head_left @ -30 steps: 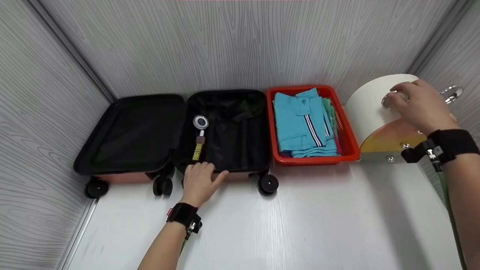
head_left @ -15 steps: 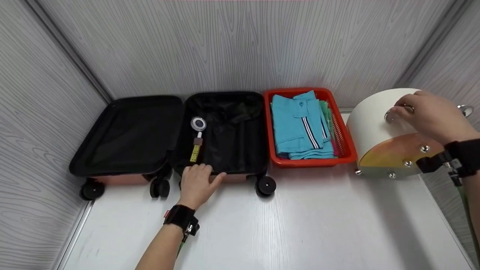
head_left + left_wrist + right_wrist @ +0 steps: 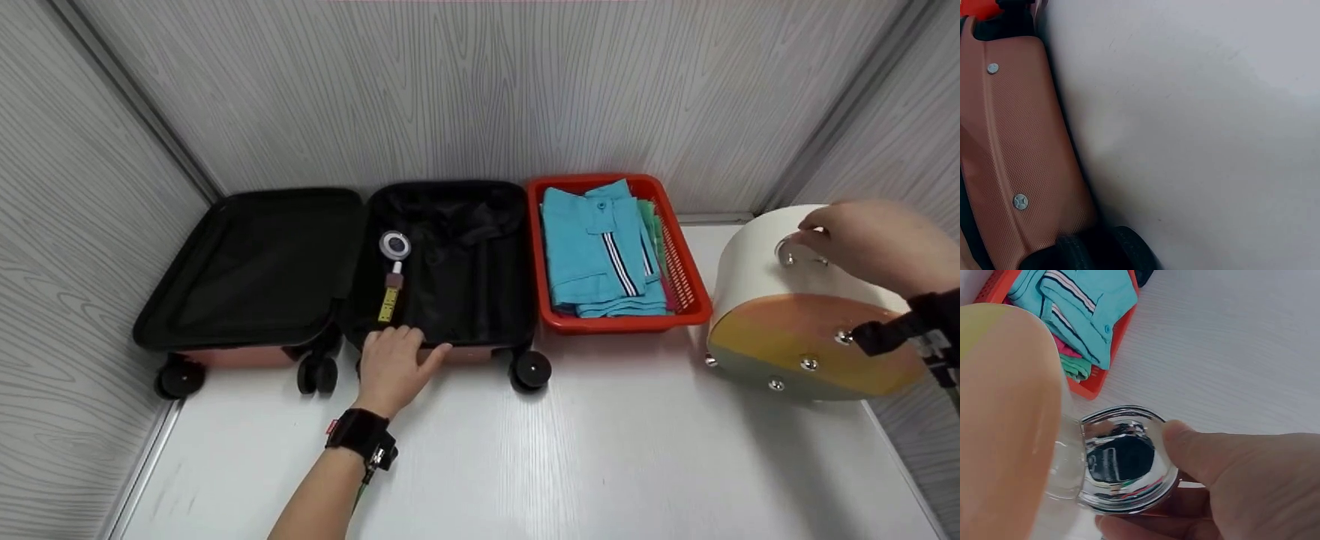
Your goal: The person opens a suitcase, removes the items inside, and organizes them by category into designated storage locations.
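In the head view my right hand [image 3: 877, 244] grips the chrome handle [image 3: 786, 251] on top of a half-round cream case [image 3: 757, 259]. The case's near face has orange, yellow and grey-green bands with several silver studs. Close up in the right wrist view, my thumb and fingers close around the shiny handle [image 3: 1120, 461]. My left hand [image 3: 396, 367] rests its fingers on the near rim of a pink suitcase [image 3: 469, 354] lying open with a black lining. Inside lies a round, silver-faced thing [image 3: 394, 246] with a yellow, dotted strip [image 3: 388, 304]. Whether the case touches the table cannot be told.
A red plastic basket [image 3: 701, 311] with folded blue shorts [image 3: 592, 255] and green cloth stands between suitcase and case. The other suitcase half [image 3: 259, 270] lies at the left. Wood-patterned panels [image 3: 450, 90] enclose the white table [image 3: 600, 450] at the back and sides.
My right hand has brought the half-round case towards me, away from the back panel, and more of its banded face shows. My left hand stays on the suitcase rim.
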Available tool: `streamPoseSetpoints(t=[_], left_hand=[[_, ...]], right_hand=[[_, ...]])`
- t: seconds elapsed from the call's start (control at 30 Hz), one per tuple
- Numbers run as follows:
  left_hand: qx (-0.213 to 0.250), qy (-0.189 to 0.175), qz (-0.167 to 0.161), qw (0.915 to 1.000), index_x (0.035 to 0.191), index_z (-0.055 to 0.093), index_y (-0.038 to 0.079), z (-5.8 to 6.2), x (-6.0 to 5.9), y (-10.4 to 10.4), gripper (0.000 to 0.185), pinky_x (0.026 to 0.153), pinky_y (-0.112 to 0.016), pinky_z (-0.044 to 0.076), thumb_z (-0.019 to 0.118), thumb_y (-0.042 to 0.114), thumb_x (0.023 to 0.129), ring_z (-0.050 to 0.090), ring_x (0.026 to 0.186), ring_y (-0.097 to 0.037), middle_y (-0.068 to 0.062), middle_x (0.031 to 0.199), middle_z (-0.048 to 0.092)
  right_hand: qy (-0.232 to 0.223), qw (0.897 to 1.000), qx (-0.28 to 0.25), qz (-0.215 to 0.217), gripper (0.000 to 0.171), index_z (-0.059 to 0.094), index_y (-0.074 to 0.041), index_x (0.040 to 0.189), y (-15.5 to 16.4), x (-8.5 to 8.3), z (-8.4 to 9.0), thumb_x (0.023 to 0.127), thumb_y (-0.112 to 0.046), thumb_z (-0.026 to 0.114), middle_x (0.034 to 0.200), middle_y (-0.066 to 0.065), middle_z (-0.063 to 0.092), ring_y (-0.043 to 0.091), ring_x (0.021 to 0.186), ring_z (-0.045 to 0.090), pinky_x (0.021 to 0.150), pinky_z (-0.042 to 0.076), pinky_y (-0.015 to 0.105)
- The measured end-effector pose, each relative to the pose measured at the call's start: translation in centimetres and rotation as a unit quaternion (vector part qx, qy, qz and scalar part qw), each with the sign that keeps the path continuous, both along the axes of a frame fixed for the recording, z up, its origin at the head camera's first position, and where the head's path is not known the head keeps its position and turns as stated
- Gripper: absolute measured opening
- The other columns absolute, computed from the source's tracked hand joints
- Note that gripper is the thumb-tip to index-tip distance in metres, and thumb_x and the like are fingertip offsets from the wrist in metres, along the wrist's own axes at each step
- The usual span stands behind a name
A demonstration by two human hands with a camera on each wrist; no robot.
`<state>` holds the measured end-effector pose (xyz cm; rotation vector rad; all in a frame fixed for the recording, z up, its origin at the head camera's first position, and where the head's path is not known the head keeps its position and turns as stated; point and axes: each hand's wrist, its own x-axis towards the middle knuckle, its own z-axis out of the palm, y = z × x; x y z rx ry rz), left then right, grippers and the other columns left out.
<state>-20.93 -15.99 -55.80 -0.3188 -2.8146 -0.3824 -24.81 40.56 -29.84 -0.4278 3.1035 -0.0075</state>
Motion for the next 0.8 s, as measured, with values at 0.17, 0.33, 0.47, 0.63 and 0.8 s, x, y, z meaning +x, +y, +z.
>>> streamPoseSetpoints(t=[0.17,0.33,0.47,0.63,0.8], left_hand=[[0.003,0.001,-0.001,1.0000,0.085,0.056,0.015,0.0,0.1,0.3,0.066,0.086,-0.047,0.039,0.033,0.075,0.099,0.051,0.080,-0.029,-0.004,0.081,0.053],[0.006,0.004,-0.005,1.0000,0.084,0.055,0.015,0.1,0.1,0.5,0.064,0.085,-0.047,0.039,0.035,0.074,0.099,0.051,0.080,-0.029,-0.004,0.080,0.052],[0.003,0.004,-0.001,1.0000,0.084,0.055,0.015,0.1,0.2,0.5,0.064,0.085,-0.047,0.039,0.035,0.074,0.100,0.052,0.080,-0.029,-0.003,0.080,0.052],[0.003,0.010,0.002,0.9999,0.082,0.055,0.015,0.1,0.2,0.7,0.063,0.084,-0.047,0.039,0.036,0.072,0.100,0.052,0.079,-0.030,-0.004,0.079,0.052],[0.003,0.005,0.005,1.0000,0.082,0.055,0.015,0.0,0.2,0.8,0.064,0.084,-0.047,0.039,0.035,0.074,0.099,0.052,0.079,-0.029,-0.004,0.078,0.052]], right_hand=[[-0.025,1.000,0.002,0.007,0.023,0.076,-0.012,0.091,-0.4,0.9,0.5,0.099,-0.031,0.066,0.077,-0.002,0.066,0.020,0.071,0.057,0.066,0.045,0.041],[-0.064,0.998,0.002,0.010,0.024,0.074,-0.013,0.090,-0.8,1.7,0.9,0.101,-0.032,0.064,0.076,-0.003,0.066,0.019,0.070,0.059,0.064,0.045,0.040],[-0.098,0.995,-0.007,0.004,0.025,0.071,-0.010,0.090,-1.5,2.0,1.0,0.102,-0.031,0.062,0.073,-0.003,0.065,0.017,0.065,0.060,0.060,0.045,0.038],[-0.132,0.990,-0.036,0.013,0.028,0.073,-0.004,0.116,-2.3,2.3,1.2,0.105,-0.025,0.058,0.070,-0.003,0.066,0.014,0.064,0.067,0.065,0.050,0.039],[-0.172,0.982,-0.079,0.023,0.040,0.064,0.003,0.134,-3.1,2.7,1.0,0.107,-0.025,0.055,0.067,-0.003,0.066,0.012,0.064,0.071,0.075,0.055,0.036]])
